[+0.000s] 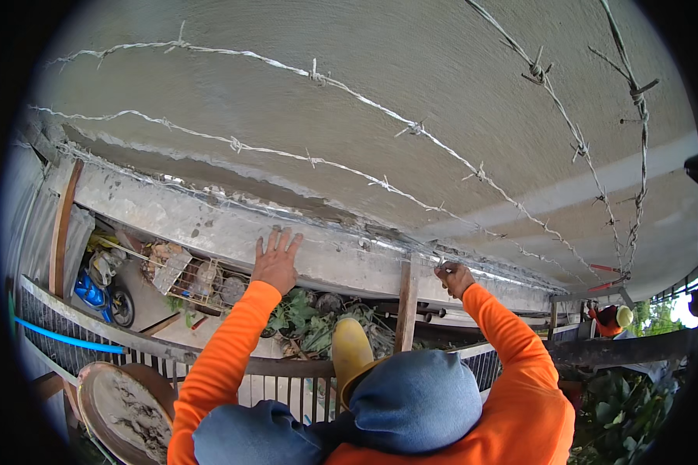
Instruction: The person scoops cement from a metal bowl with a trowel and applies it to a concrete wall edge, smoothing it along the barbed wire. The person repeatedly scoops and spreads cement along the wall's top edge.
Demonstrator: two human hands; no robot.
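Observation:
My left hand (277, 262) rests with spread fingers on the grey concrete ledge (171, 213) that runs along the foot of the plastered wall (349, 139). Farther right, my right hand (454, 279) is closed near the ledge's inner edge, beside an upright wooden post (407, 306). A small piece seems to stick out from its fingertips, but I cannot make out what it is. Rough mortar and a bright narrow strip line the joint between ledge and wall. Both my arms wear orange sleeves.
Strands of barbed wire (318, 77) cross in front of the wall. A round tub (93, 387) with cement residue stands lower left. My yellow boot (350, 349) is over the slatted platform. Below are a blue motorcycle (93, 288) and plants. A helmeted co-worker (609, 319) is far right.

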